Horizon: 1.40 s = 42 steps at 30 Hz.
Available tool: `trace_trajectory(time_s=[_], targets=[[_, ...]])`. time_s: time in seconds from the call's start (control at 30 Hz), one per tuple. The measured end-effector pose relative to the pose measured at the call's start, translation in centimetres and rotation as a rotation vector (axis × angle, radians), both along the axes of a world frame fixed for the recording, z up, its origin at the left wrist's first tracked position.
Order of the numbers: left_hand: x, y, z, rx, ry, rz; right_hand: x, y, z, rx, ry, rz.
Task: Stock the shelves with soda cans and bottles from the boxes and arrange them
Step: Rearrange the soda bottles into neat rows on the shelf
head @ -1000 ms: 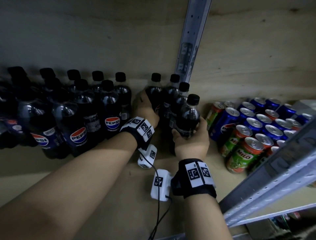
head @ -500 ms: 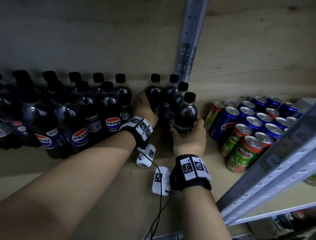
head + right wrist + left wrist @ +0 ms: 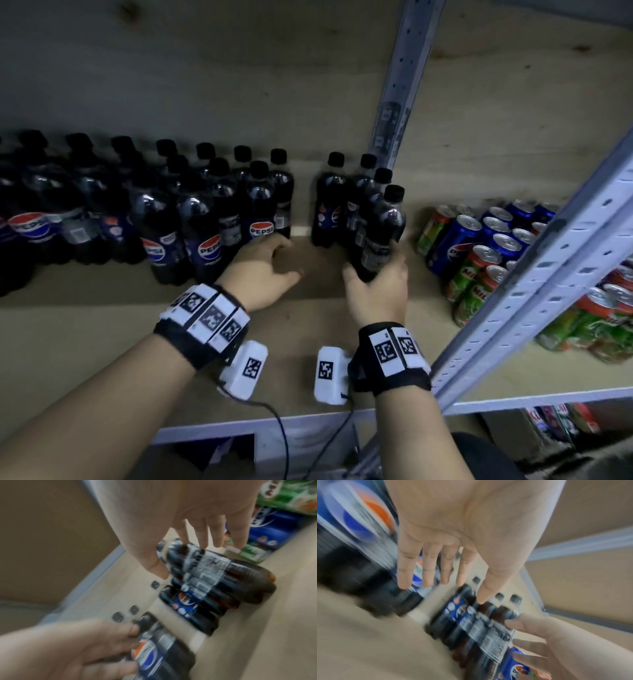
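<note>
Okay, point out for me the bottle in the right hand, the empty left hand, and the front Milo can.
Bottle [image 3: 378, 240]: head view, on its label.
Left hand [image 3: 263, 274]: head view, back of the hand.
Milo can [image 3: 471, 306]: head view, on its green side.

Black-capped dark bottles [image 3: 212, 219] (red-white-blue logos), blue cans [image 3: 455, 240] and green cans [image 3: 469, 274], black-and-white-patterned wristbands [image 3: 205, 318].
</note>
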State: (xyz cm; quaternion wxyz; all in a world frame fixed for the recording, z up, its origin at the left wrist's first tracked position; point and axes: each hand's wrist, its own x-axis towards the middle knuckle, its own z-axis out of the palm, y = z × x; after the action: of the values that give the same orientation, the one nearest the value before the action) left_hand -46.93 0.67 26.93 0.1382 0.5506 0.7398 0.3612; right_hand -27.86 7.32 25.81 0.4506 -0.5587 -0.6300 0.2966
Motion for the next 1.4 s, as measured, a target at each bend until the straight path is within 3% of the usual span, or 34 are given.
trace_trajectory(time_s=[0.2,0.4,0.7,0.9,1.23,1.4], targets=[[-4.6,-7.5,0.1,0.064,0.091,0.152,-1.0,-3.7,1.0,0.051,-0.146,0.237],[-10.0,-10.4,1.6,0.192,0.084,0.374,-4.4,-5.1,2.4,0.033,-0.36,0.42],[-14.2,-9.0,-1.6,0.229,-0.124,0.469,-13.0,-5.7,1.9,0.066,-0.299,0.596],[-15.7,-6.8,-2.4,0.253,-0.286,0.387,-18.5,-5.0,0.7,0.098,-0.179,0.561],[-17.3,-5.3,-3.1,0.314,-0.257,0.354,-21.6,-2.9,-1.2,0.177,-0.048,0.472],[-17.0,-5.6,-2.8,0.252,-0.18,0.363,-21.0,-3.2,-1.2,0.173,-0.105,0.468]])
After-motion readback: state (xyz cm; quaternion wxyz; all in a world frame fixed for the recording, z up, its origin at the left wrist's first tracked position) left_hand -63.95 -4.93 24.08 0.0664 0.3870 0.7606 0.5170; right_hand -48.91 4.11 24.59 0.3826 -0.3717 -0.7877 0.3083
